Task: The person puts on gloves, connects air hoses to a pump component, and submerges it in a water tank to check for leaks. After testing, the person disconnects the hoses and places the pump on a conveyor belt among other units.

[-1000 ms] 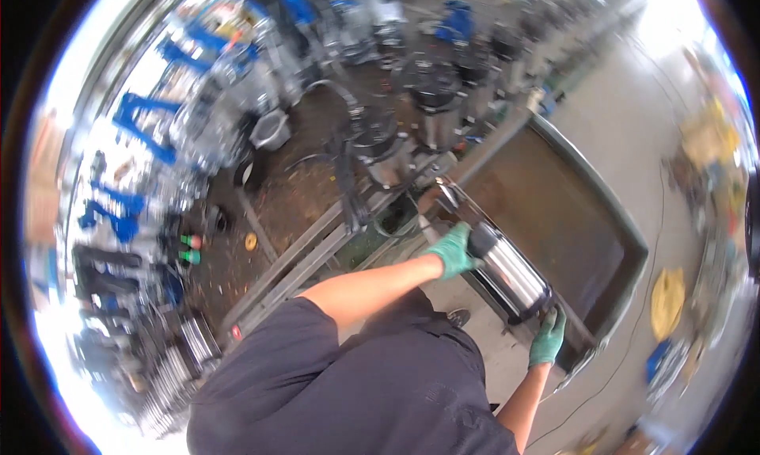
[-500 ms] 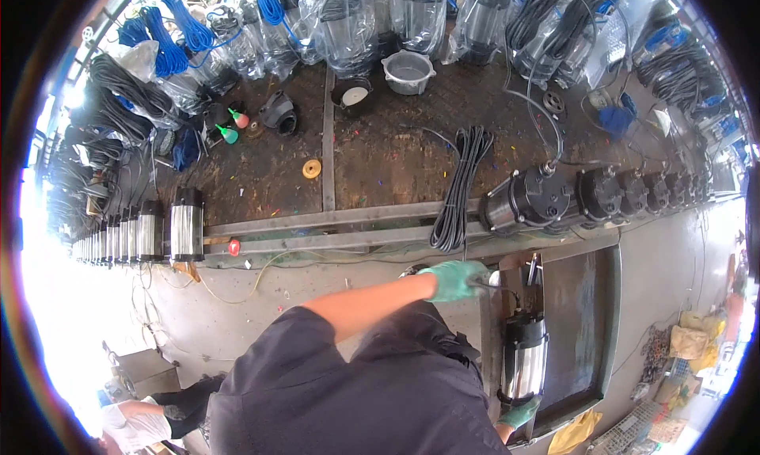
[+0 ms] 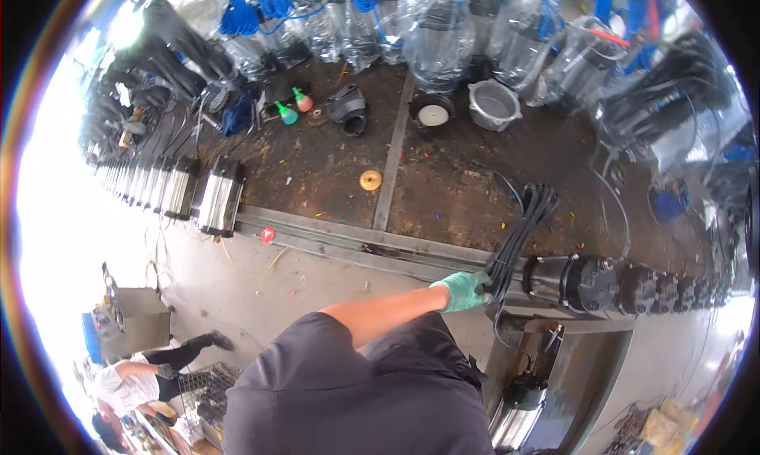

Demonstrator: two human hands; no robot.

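My left hand (image 3: 465, 291), in a green glove with dark fingers, is closed on the lower end of a coiled black cable (image 3: 524, 229) at the workbench's front edge. The upper loops of the coil lie over the bench top. From the coil, a black lead runs down to a silver and black cylindrical motor (image 3: 516, 418) in a metal trough (image 3: 584, 376) at the lower right. My right hand is out of view.
Black motors (image 3: 571, 282) line the bench edge to the right; silver motors (image 3: 219, 197) stand in a row to the left. A brass disc (image 3: 370, 180), a grey metal housing (image 3: 494, 105) and plastic-wrapped pumps (image 3: 437, 35) are on the bench. Another person (image 3: 131, 382) is at lower left.
My left hand has moved from over the trough up to the cable coil and taken hold of it. My right hand has left view. The whole view has shifted and tilted.
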